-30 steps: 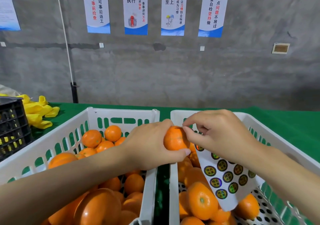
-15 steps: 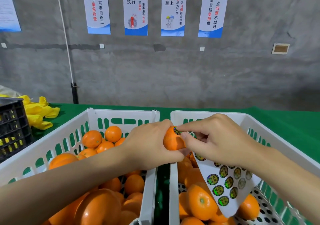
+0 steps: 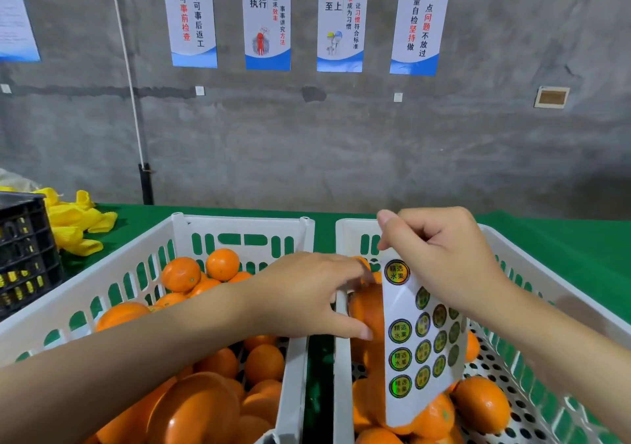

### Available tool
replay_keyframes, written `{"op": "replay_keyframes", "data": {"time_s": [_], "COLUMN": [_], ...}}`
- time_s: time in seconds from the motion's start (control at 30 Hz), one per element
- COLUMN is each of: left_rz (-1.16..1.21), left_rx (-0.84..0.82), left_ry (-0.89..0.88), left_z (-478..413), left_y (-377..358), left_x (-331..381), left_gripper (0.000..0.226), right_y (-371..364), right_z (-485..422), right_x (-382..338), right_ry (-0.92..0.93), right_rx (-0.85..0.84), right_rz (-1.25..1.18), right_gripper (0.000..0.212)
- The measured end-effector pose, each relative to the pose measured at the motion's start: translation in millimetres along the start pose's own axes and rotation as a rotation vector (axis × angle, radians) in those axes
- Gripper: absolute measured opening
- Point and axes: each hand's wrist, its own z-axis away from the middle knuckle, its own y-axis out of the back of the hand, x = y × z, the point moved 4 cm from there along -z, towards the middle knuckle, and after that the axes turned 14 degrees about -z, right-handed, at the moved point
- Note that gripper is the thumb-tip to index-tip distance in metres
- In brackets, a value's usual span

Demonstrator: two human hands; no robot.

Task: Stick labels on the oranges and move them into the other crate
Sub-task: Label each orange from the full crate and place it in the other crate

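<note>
Two white slotted crates stand side by side on a green-covered bench (image 3: 563, 249). The left crate (image 3: 239, 221) is well filled with oranges (image 3: 218, 262). The left hand (image 3: 304, 296) reaches across the gap and over the near wall of the right crate (image 3: 351, 230). Its fingers (image 3: 341, 269) and thumb are curled round one orange (image 3: 368, 307), held just inside that crate above the fruit already lying on the perforated floor. Part of this orange is hidden behind the label sheet (image 3: 399, 303). The right hand (image 3: 444, 255) is raised above the right crate, fingers closed in a pinch on the top edge of the sheet, index finger pointing upward. The sheet hangs down in front of the held orange and carries round green-and-gold labels in columns. At the far left of the bench are a black crate (image 3: 24, 249) and a heap of yellow foam netting (image 3: 78, 225). Four printed posters (image 3: 266, 16) hang on the grey wall behind.
</note>
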Motion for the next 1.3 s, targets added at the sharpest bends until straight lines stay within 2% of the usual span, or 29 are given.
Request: {"op": "replay_keyframes", "data": {"time_s": [0.1, 0.17, 0.23, 0.3, 0.33, 0.47, 0.63, 0.7, 0.77, 0.83, 1.07, 1.3], "left_rz": [0.028, 0.218, 0.681, 0.907, 0.923, 0.945, 1.002, 1.03, 1.034, 1.048, 1.04, 0.901], "left_rx": [-0.012, 0.017, -0.019, -0.062, -0.058, 0.0, 0.012, 0.024, 0.037, 0.049, 0.156, 0.164], "left_ry": [-0.047, -0.012, 0.087, 0.154, 0.158, 0.133, 0.183, 0.211, 0.254, 0.298, 0.412, 0.358], "left_z": [2, 3, 4, 1, -1, 0, -2, -3, -3, -4, -5, -1], "left_y": [0, 0, 0, -2, -3, -3, -2, -2, -3, -5, -11, -11], "left_x": [2, 4, 10, 14, 14, 11, 7, 5, 3, 0, -10, -9], "left_gripper": [0.023, 0.03, 0.043, 0.055, 0.055, 0.025, 0.019, 0.018, 0.017, 0.017, 0.016, 0.022], "right_y": [-5, -6, -6, -5, -5, -7, -9, -5, -2, -2, -13, -13], "right_z": [1, 1, 2, 1, 0, 0, 2, 3, 2, 2, 6, 6], "right_x": [11, 17, 22, 26, 28, 29, 33, 33, 24, 19, 20, 25], "right_ry": [-0.075, -0.13, -0.178, -0.216, -0.235, -0.262, -0.256, -0.212, -0.077, 0.014, -0.029, -0.056], "right_rx": [-0.038, -0.047, -0.028, 0.004, 0.016, 0.01, -0.015, 0.028, 0.065, 0.034, -0.166, -0.213], "right_rz": [0.064, 0.077, 0.063, 0.044, 0.033, -0.007, 0.053, 0.165, 0.286, 0.323, 0.299, 0.246], "right_gripper": [0.057, 0.057, 0.055, 0.054, 0.053, 0.052, 0.054, 0.042, 0.021, 0.013, 0.029, 0.022]}}
